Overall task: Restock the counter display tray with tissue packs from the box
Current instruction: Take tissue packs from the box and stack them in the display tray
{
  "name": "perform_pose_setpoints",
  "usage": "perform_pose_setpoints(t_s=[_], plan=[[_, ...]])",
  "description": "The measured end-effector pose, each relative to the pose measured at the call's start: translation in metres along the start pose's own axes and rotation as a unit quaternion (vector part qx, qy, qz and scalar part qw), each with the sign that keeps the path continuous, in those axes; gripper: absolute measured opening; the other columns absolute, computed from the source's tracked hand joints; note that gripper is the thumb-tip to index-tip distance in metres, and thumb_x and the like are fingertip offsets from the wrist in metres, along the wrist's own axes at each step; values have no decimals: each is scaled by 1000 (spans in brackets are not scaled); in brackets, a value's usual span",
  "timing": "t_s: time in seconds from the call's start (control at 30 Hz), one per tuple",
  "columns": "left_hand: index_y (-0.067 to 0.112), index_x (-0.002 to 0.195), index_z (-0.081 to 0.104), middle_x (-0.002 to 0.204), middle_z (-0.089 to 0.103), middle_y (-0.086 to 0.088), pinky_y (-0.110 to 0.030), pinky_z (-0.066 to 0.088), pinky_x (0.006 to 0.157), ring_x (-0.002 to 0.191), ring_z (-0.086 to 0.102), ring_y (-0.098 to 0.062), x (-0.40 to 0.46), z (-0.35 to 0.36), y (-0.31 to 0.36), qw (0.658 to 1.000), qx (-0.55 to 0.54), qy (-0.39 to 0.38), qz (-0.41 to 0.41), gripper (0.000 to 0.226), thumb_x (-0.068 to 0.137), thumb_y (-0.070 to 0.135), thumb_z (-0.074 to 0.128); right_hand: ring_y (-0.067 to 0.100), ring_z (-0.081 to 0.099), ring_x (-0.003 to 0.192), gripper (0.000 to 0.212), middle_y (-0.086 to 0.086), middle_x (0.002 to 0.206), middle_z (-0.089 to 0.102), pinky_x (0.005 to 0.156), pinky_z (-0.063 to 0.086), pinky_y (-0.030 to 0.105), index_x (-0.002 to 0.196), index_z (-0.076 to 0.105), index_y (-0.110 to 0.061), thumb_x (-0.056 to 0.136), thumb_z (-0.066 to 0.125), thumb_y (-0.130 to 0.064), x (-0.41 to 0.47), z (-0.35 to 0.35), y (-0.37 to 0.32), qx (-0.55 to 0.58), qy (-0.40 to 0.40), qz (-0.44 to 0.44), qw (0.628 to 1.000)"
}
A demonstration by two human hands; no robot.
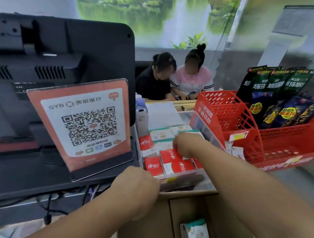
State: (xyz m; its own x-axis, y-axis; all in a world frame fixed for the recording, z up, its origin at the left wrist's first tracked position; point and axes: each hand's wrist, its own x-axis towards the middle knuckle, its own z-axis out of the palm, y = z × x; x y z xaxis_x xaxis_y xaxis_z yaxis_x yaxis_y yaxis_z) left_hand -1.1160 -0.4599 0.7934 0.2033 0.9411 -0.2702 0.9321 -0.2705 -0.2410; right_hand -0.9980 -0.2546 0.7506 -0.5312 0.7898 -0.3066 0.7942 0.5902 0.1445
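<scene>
A clear plastic display tray (pixel 183 173) sits on the counter, holding red tissue packs (pixel 153 166) at the front and white-green packs (pixel 160 135) behind. My right hand (pixel 186 146) reaches into the tray, fingers curled down onto a red tissue pack (pixel 169 155) in the middle row. My left hand (pixel 138 183) is at the tray's front left corner, fingers curled at its rim; its fingertips are hidden. Below the counter, a cardboard box (pixel 225 225) holds a white-green tissue pack (pixel 195 235).
A QR code payment sign (pixel 85 121) and the back of a black monitor (pixel 63 65) stand to the left. A red snack basket (pixel 263 133) with dark packets stands to the right. Two people sit behind the counter.
</scene>
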Motion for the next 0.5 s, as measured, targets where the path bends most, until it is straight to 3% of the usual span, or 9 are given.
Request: perform_pose_setpoints(t_s=[0.17, 0.23, 0.37, 0.43, 0.5], plan=[[18, 113, 61, 96, 63, -5, -35, 52, 74, 83, 62, -22, 7, 3, 5, 1000, -12, -12, 2, 22, 94, 28, 58, 25, 63, 110, 40, 1, 133, 62, 89, 56, 42, 133, 62, -29, 95, 56, -19, -14, -1, 0, -2, 31, -1, 1000], [18, 114, 60, 102, 65, -5, -36, 52, 78, 89, 63, -23, 9, 3, 4, 1000, -12, -7, 11, 23, 94, 29, 58, 22, 65, 104, 37, -1, 129, 64, 81, 57, 38, 130, 64, -30, 96, 55, -19, -27, -10, -1, 26, 69, 6, 997], [19, 110, 63, 100, 66, -4, -33, 50, 74, 89, 63, -23, 9, -3, 2, 1000, -12, -2, 23, 25, 92, 34, 56, 17, 64, 82, 22, -5, 96, 71, 66, 53, 33, 101, 70, -28, 93, 49, -30, -80, -37, -7, 94, 131, 7, 987], [20, 107, 64, 91, 62, -3, -32, 48, 69, 81, 61, -23, 8, -4, -1, 999, -10, -3, 31, 24, 90, 35, 56, 17, 61, 75, 20, -4, 82, 67, 63, 49, 34, 84, 68, -23, 91, 51, -33, -124, -45, -14, 135, 98, -32, 986], [21, 105, 64, 82, 53, 1, -32, 46, 65, 74, 54, -20, 7, -4, -3, 999, -6, -9, 44, 23, 89, 36, 55, 17, 60, 72, 22, -1, 77, 66, 63, 50, 36, 78, 67, -20, 90, 54, -34, -171, -43, -24, 174, -12, -75, 982]])
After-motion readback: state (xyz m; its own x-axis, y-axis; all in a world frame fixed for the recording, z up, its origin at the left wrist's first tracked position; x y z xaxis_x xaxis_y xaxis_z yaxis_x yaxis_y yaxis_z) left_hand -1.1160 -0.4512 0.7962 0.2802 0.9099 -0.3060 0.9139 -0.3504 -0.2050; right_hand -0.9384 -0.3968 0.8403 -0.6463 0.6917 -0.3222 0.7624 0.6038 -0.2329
